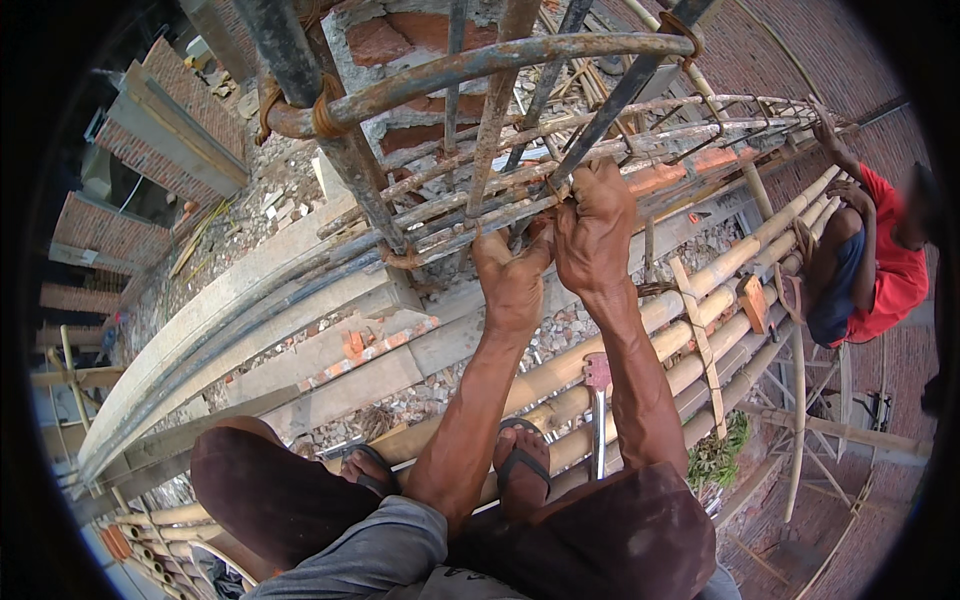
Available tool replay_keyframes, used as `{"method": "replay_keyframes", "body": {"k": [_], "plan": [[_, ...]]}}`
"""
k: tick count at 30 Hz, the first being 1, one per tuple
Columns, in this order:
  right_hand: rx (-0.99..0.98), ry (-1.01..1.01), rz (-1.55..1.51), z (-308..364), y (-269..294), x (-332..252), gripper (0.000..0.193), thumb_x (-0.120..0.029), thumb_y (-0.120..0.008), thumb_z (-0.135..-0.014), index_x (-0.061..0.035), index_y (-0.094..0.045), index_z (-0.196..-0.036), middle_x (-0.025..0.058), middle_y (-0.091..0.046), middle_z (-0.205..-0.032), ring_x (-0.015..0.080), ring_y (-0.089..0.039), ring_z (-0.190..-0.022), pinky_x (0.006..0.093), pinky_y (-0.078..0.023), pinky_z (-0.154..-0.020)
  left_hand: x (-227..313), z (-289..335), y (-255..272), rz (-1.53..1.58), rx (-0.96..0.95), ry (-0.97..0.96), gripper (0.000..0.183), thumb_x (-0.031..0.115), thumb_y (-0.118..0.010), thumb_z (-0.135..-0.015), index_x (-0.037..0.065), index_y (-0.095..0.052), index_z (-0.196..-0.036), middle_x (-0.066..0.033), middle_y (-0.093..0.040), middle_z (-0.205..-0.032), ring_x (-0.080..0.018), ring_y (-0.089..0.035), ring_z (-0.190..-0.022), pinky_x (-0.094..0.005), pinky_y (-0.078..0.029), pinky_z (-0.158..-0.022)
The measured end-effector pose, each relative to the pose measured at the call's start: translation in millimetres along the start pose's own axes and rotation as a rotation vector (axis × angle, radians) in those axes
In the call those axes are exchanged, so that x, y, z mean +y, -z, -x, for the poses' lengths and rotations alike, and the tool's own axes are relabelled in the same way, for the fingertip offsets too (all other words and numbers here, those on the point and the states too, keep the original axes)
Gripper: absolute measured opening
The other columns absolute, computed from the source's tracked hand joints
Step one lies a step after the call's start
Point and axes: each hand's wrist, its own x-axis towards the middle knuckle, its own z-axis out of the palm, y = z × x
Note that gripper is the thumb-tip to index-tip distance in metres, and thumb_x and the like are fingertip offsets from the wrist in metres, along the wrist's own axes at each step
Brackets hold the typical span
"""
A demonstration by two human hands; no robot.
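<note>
Both hands are at the rusty steel rebar cage (430, 240), where an upright bar meets the long horizontal bars. My left hand (512, 285) is closed, its thumb and fingers bent in at the lower bars. Just right of it and slightly higher, my right hand (597, 225) makes a tight fist beside a dark slanting upright bar (625, 85). What the fingers of either hand hold is hidden. Rusty tie wire wraps a nearby joint (402, 258). A thick rebar hoop (500, 65) arches above my hands.
Bamboo poles (690, 330) lie under my sandalled feet (522, 465). On them rests a metal tool with a worn red head (598, 400). A person in a red shirt (890, 260) crouches at right, one hand on the cage's far end. Rubble (285, 200) lies below.
</note>
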Motion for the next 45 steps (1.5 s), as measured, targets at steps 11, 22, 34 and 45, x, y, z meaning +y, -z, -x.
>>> {"method": "replay_keyframes", "body": {"k": [11, 22, 34, 45], "plan": [[-0.07, 0.071, -0.144, -13.7, -10.7, 19.1, 0.005, 0.004, -0.058, -0.068, 0.0028, -0.059, -0.072, 0.0224, -0.057, -0.07, 0.0429, -0.056, -0.068, 0.0474, -0.044, -0.061, 30.9, 21.7, -14.4, 0.531, 0.013, 0.096, 0.055, -0.008, -0.053, -0.082, -0.006, -0.04, -0.135, -0.0134, -0.044, -0.137, -0.0218, -0.042, -0.124, -0.0346, -0.029, -0.109], [0.122, 0.054, -0.227, -9.3, -20.5, 13.8, 0.021, 0.002, -0.058, -0.071, -0.0003, -0.068, -0.09, 0.0223, -0.064, -0.091, 0.0433, -0.061, -0.083, 0.0449, -0.048, -0.069, 27.0, 25.7, -2.2, 0.373, -0.027, 0.136, 0.048, 0.013, -0.058, -0.088, 0.004, -0.045, -0.133, -0.0057, -0.047, -0.133, -0.0217, -0.038, -0.127, -0.0494, -0.02, -0.111], [0.033, 0.016, -0.074, -7.5, -10.1, 6.5, 0.017, -0.001, -0.06, -0.073, 0.0004, -0.066, -0.088, 0.0228, -0.059, -0.082, 0.0421, -0.055, -0.074, 0.047, -0.044, -0.061, 8.7, 13.9, 19.8, 0.148, -0.138, 0.024, 0.028, 0.01, -0.06, -0.09, 0.0, -0.055, -0.116, -0.0076, -0.053, -0.128, -0.0214, -0.046, -0.123, -0.0408, -0.027, -0.109], [-0.251, -0.094, -0.225, -11.3, -3.2, 11.5, 0.036, 0.007, -0.053, -0.073, 0.0005, -0.066, -0.106, 0.0229, -0.062, -0.098, 0.0446, -0.06, -0.088, 0.0466, -0.049, -0.075, 19.2, 19.8, 17.4, 0.578, -0.087, 0.251, 0.022, 0.015, -0.062, -0.089, 0.006, -0.058, -0.109, -0.007, -0.054, -0.126, -0.0221, -0.041, -0.128, -0.0573, -0.026, -0.107]]}}
